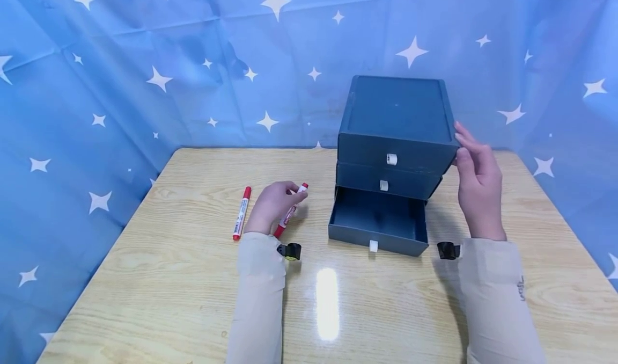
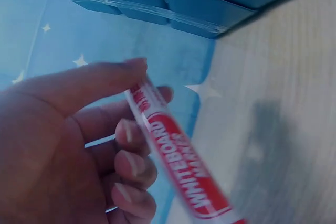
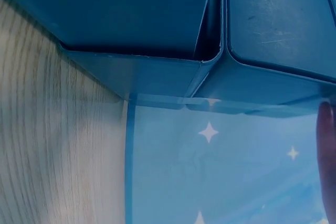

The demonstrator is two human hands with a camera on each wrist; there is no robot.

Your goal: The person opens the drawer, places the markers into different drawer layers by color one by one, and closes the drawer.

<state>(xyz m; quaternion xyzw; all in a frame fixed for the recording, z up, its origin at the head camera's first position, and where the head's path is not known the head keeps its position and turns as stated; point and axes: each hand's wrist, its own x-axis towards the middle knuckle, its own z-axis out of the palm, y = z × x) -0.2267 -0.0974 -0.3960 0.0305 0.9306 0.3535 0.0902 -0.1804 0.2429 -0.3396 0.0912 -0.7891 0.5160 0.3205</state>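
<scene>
My left hand (image 1: 276,203) pinches a red and white whiteboard marker (image 2: 181,156) between thumb and fingers, held above the table left of the drawer unit. On the right, my right hand (image 1: 480,187) rests against the right side of a dark blue drawer unit (image 1: 398,109), near its top front corner. The unit's bottom drawer (image 1: 379,219) is pulled out and nothing shows inside it. Its upper two drawers look pushed in, each with a white pull tab. In the right wrist view only one finger (image 3: 326,150) of that hand shows, beside the unit.
A second red and white marker (image 1: 242,213) lies on the wooden table (image 1: 169,278), left of my left hand. Behind the table hangs a blue cloth (image 1: 232,47) with white stars. Clear tape (image 2: 152,11) runs along the unit's side.
</scene>
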